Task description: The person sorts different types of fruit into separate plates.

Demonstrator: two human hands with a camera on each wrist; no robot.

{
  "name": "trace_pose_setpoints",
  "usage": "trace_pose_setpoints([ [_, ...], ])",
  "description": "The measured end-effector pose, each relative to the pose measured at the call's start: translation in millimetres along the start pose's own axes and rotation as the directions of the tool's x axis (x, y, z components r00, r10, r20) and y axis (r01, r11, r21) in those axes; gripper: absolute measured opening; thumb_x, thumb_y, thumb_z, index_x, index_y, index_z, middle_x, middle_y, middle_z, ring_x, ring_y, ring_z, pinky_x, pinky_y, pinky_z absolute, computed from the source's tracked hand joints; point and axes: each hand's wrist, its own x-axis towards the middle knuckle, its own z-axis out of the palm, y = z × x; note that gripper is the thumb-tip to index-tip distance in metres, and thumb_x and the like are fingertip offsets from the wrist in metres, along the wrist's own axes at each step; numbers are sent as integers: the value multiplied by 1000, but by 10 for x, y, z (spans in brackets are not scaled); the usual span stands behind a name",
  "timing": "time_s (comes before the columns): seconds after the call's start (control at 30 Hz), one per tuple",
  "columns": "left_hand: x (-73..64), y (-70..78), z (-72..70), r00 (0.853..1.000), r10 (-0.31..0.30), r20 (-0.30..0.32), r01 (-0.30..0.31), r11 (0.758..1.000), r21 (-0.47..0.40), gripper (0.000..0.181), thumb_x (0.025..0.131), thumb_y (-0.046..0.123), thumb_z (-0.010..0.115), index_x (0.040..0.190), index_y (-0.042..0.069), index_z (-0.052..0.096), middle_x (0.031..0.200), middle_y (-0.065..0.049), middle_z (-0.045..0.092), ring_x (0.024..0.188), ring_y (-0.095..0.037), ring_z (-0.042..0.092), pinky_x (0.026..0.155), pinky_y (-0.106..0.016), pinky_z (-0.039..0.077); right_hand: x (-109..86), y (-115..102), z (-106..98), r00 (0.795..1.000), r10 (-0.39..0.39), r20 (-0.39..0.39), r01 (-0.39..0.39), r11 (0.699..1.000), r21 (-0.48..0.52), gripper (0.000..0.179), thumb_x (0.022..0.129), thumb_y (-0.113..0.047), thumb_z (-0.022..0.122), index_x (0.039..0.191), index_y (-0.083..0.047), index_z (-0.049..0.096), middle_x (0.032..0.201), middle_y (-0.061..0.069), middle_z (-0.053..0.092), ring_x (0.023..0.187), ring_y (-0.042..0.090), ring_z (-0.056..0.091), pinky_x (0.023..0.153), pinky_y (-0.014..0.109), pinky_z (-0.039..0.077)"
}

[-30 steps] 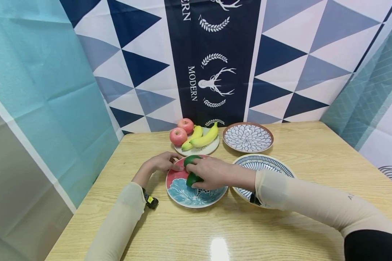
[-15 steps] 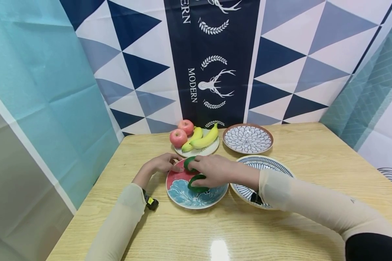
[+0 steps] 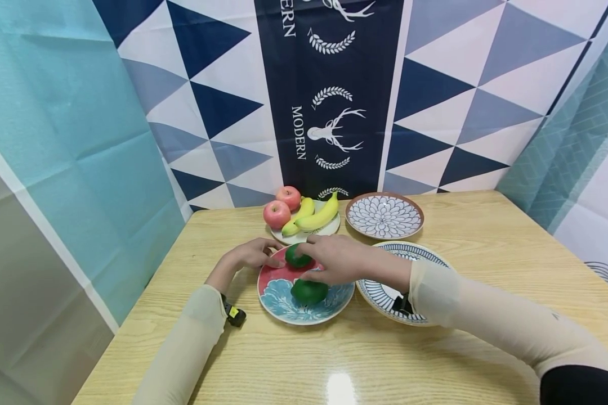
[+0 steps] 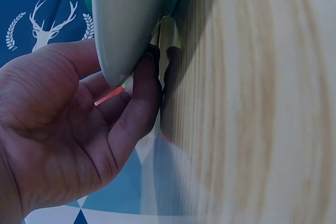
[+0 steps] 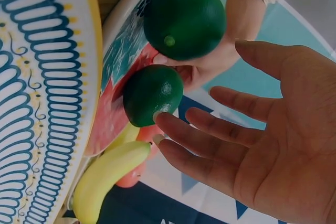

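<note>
Two dark green limes, a nearer one (image 3: 310,292) and a farther one (image 3: 295,257), lie on the red and blue flower-patterned plate (image 3: 275,301). My left hand (image 3: 253,253) pinches this plate's left rim. In the left wrist view its fingers (image 4: 134,106) curl under the rim, while the thumb goes behind the plate and is partly hidden. Over the plate's right side my right hand (image 3: 340,259) is spread, palm toward the limes. The right wrist view shows its fingers (image 5: 210,142) apart and holding nothing, one fingertip overlapping the farther lime (image 5: 152,98).
Behind the flower-patterned plate, a small white plate (image 3: 329,229) bears two red apples (image 3: 276,214) and two bananas (image 3: 318,216). A brown-rimmed plate (image 3: 385,215) stands at the back right. Under my right forearm lies a blue-and-white patterned plate (image 3: 380,301). A patterned cloth (image 3: 223,101) hangs behind the table.
My right hand has let go of the two limes and drawn back to the right, its fingers opening. The limes now rest apart on the plate. My left hand stays at the rim.
</note>
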Motion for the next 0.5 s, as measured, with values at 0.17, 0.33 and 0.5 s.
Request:
trace_pose_setpoints([
  [0.17,7,-1,9,1000,-15,3,15,1000,-5,46,97,25,78,139,9,66,119,-9,67,108,-27,56,92,-37,49,-43,60,-28,1000,22,0,-22,999,45,47,100,-45,72,138,-17,65,115,2,63,92,17,61,85,37,56],
  [0.33,23,-3,11,1000,-9,2,9,1000,6,46,96,25,78,138,9,66,121,-9,67,109,-27,56,94,-39,48,-60,129,-79,998,59,-11,-58,996,66,51,99,-47,72,140,-17,63,124,5,65,99,18,62,92,41,57],
  [0.5,26,-6,7,1000,-14,-2,14,1000,3,47,96,27,79,137,10,67,120,-9,67,109,-27,56,92,-37,49,-101,163,-172,994,98,-46,-95,994,59,54,99,-49,72,141,-17,62,125,3,65,102,20,64,95,43,57],
])
